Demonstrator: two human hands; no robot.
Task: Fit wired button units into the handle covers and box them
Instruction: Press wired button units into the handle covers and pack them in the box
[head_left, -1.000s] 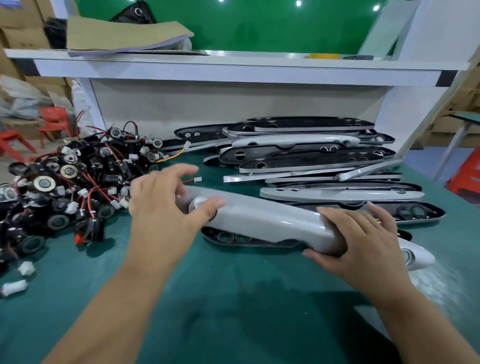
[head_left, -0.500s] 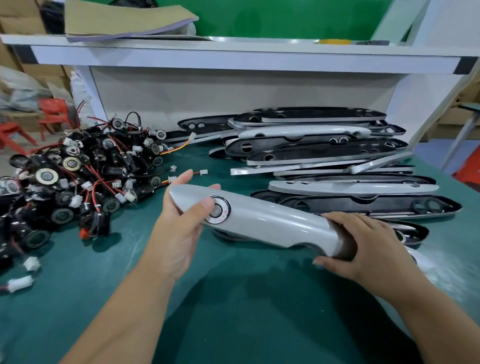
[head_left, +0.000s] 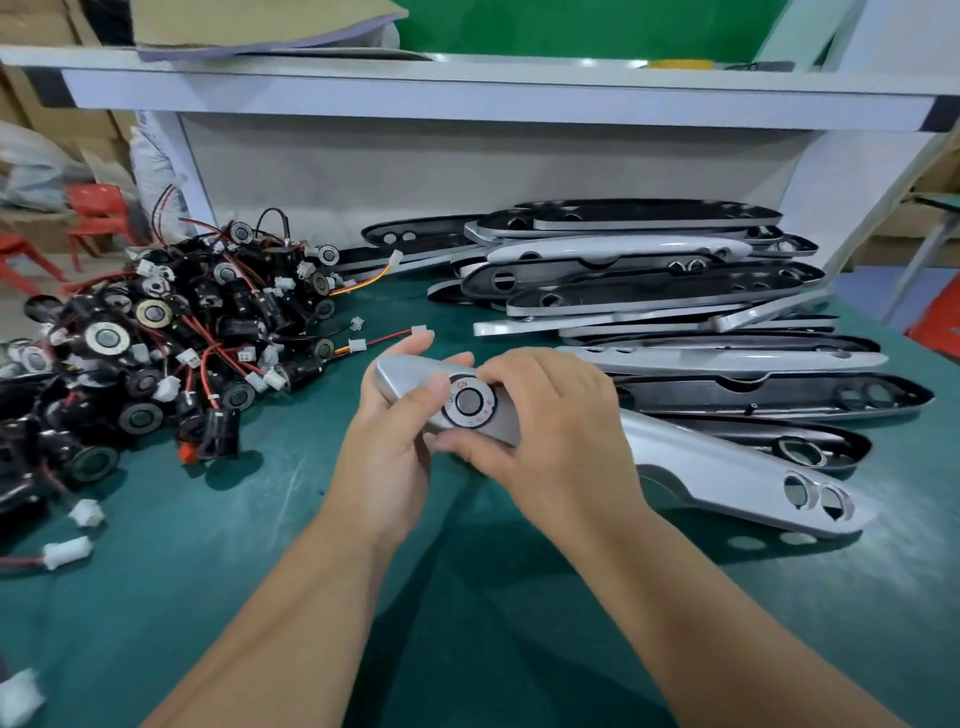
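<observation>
1. Buttons (head_left: 156, 353): a tangled heap on the left of the green worktop (head_left: 208, 597), too many to count, likely several dozen. The bodies look small and hard. Their thin red and black wires end in white plugs and would snag, so lift a unit by its body.
2. Left grip (head_left: 384, 441): closed on the cover's left tip, thumb on top and fingers beneath.
3. Fitted button (head_left: 469, 401): one, seated in the cover's left hole, marked ON.
4. Right grip (head_left: 550, 431): pinches the cover across its width at that button, fingertips at the ring's far edge.
5. Cover (head_left: 727, 478): one in hand, with two empty holes at its right end. It looks stiff, glossy, light and probably slippery. It is long, so it is best held near the end being worked.
6. Stack (head_left: 649, 291): roughly a dozen covers, overlapping too much to count exactly.
</observation>
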